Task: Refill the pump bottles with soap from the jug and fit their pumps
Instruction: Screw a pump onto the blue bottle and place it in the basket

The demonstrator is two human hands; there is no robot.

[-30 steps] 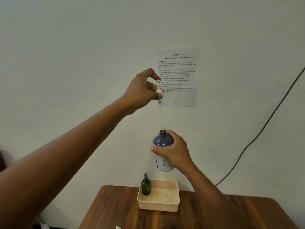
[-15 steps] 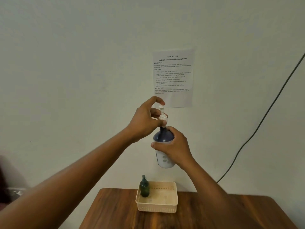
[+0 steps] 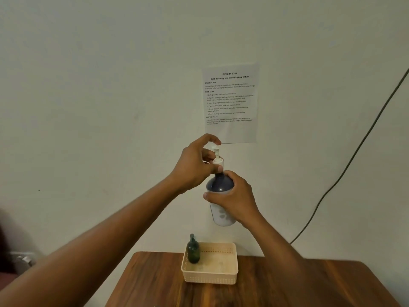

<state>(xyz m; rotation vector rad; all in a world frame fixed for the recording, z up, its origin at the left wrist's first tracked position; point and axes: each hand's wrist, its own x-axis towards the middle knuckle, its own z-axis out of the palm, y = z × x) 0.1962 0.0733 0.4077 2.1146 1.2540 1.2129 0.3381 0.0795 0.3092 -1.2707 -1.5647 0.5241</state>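
Holding: pump bottle [image 3: 222, 201], white body with dark blue shoulder, raised in the air in front of the wall, well above the table
Pump [image 3: 217, 159]: white, seated upright in the bottle's neck, nozzle head at top, collar at the mouth
Right hand [image 3: 235, 198]: wrapped around the bottle's upper body and shoulder, fingers clamped on it, thumb across the front
Left hand [image 3: 194, 165]: thumb and fingers pinched together on the pump's collar, index finger arched over the nozzle head
Bottle attitude: near upright, base tilted slightly toward the camera
Basket [image 3: 210, 279]: cream, perforated walls, resting on the table at its far edge, directly beneath the raised bottle
Green bottle [image 3: 193, 250]: small, dark, upright in the basket's back left corner, pump fitted
Table [image 3: 287, 284]: dark brown wood grain, pushed against the wall
Sheet [image 3: 230, 103]: white printed page fixed to the wall, just above and behind the left hand
Cable [image 3: 345, 169]: dark, running diagonally down the wall at right
Wall [image 3: 99, 85]: plain, pale
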